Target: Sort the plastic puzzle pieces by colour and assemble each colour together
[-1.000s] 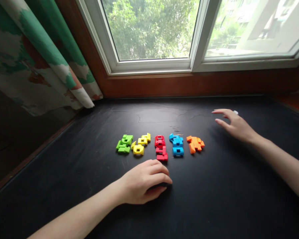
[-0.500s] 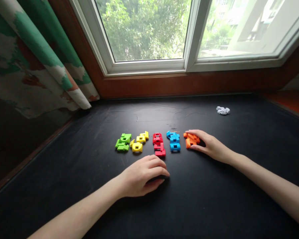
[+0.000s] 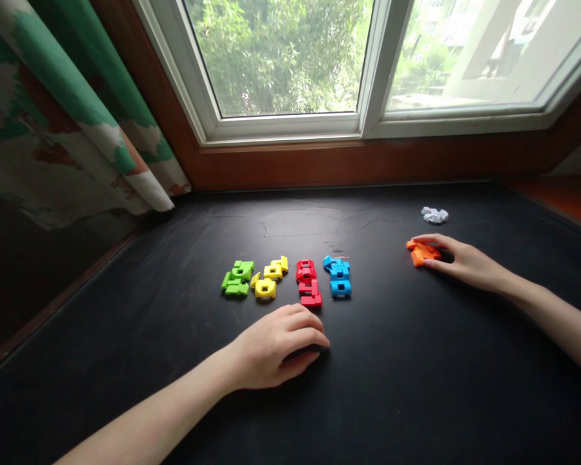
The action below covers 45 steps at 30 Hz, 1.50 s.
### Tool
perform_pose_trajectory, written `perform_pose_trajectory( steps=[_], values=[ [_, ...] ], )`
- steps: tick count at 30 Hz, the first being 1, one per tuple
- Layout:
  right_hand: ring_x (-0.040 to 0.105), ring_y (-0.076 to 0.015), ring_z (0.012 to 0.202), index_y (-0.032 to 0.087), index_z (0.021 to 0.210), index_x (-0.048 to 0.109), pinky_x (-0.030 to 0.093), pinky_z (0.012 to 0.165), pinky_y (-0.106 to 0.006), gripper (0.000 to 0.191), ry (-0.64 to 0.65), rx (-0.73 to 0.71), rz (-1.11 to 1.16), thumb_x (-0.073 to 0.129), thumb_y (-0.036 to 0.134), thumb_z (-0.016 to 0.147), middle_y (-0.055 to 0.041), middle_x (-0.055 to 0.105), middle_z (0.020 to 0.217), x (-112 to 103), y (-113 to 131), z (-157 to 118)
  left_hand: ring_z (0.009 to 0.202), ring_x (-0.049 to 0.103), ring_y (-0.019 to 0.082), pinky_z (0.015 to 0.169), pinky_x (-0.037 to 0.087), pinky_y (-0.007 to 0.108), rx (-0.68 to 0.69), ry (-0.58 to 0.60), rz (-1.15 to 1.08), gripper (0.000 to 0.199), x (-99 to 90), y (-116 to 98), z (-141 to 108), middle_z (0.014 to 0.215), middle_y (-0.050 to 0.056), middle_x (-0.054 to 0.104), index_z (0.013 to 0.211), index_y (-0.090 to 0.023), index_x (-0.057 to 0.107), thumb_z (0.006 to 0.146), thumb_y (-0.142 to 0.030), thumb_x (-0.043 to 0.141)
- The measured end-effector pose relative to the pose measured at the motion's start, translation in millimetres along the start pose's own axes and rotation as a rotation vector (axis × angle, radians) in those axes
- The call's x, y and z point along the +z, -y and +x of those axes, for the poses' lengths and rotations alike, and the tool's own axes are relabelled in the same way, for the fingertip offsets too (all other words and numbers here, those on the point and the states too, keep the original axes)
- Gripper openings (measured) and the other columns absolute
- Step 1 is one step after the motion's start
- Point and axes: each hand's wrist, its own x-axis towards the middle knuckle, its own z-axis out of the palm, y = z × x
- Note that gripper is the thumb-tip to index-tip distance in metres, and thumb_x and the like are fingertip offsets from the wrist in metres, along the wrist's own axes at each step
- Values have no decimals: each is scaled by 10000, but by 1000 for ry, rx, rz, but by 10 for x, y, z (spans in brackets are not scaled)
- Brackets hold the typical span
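Observation:
My right hand [image 3: 465, 261] has its thumb and fingers around a small group of orange plastic toy cars [image 3: 423, 254] on the table, at the right. My left hand [image 3: 281, 342] rests palm down on the tabletop, holding nothing, its thumb apart from its bent fingers. Just beyond that hand are the red toy cars [image 3: 310, 283], with the blue toy cars [image 3: 339, 276] to their right. Farther left lie the yellow toy cars [image 3: 266, 287] and the green toy cars [image 3: 235, 279]. Each colour sits in its own cluster.
A crumpled white paper [image 3: 434, 215] lies on the black tabletop [image 3: 368, 387] beyond my right hand. A window [image 3: 290, 129] with a wooden sill rises at the back. The patterned curtain [image 3: 126, 148] hangs at the left.
My right hand has moved right and slightly away from me with the orange toy cars, away from the blue ones. My left hand has stayed in place.

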Motion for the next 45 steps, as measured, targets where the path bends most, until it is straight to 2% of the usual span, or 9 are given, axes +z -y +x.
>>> perform_pose_trajectory(
  steps=[3,8,18,23,31,35,38,41,45],
  values=[
    [618,-359,1187,240,1268,589,501,980,-511,484,-27,15,-60,579,464,839,-107,664,1295,-89,-177,145,985,623,201,912,524,333,-3,1,-6,208,4,6,-3,1085,106,680,1110,-172,637,932,-154,531],
    [637,-350,1148,225,1190,645,481,992,-508,435,-14,-71,-141,544,425,817,-114,700,1230,-147,-286,556,974,627,199,908,525,334,-8,-5,-18,199,-3,11,-1,1077,107,680,1103,-171,634,933,-157,531],
    [654,-342,1112,228,1178,643,504,957,-487,423,-20,-33,-156,562,331,776,-114,705,1220,-63,-429,1200,956,629,197,894,525,322,-30,-12,-49,195,-32,4,23,1047,105,682,1101,-178,624,928,-146,539],
    [662,-357,1093,209,1155,652,516,945,-507,418,19,-21,-136,571,336,764,-130,708,1199,-77,-458,1300,953,628,196,893,521,323,-27,-11,-57,197,-26,28,23,1050,102,683,1102,-176,626,927,-148,539],
    [616,-363,1169,234,1206,615,481,1025,-521,494,25,-67,-77,598,300,717,-118,655,1276,-181,-375,1158,955,631,193,889,523,316,-29,-13,-54,192,-24,28,23,1049,103,682,1097,-179,623,933,-147,527],
    [542,-374,1267,260,1222,602,385,1112,-557,474,-62,-104,-79,582,284,748,-113,622,1306,-146,-141,976,965,633,195,903,521,319,-18,-19,-59,199,-28,25,14,1053,104,687,1097,-177,625,929,-136,525],
    [529,-372,1281,228,1240,601,374,1123,-561,430,-128,-236,-38,565,314,820,-133,615,1299,7,255,752,961,632,196,900,520,320,-19,-16,-51,198,-28,26,4,1056,103,685,1096,-177,628,930,-140,525],
    [525,-352,1291,243,1291,565,425,1094,-541,418,-53,-312,77,554,378,896,-120,592,1346,243,770,500,967,630,197,905,518,322,-25,-13,-42,201,-26,23,-1,1067,103,681,1098,-174,631,930,-141,525],
    [498,-319,1328,317,1370,487,415,1126,-504,540,130,-397,169,655,415,866,-88,527,1419,531,1328,266,974,626,197,919,513,323,-24,-13,-35,202,-21,18,-4,1072,105,679,1093,-162,638,932,-138,518]
  ],
)
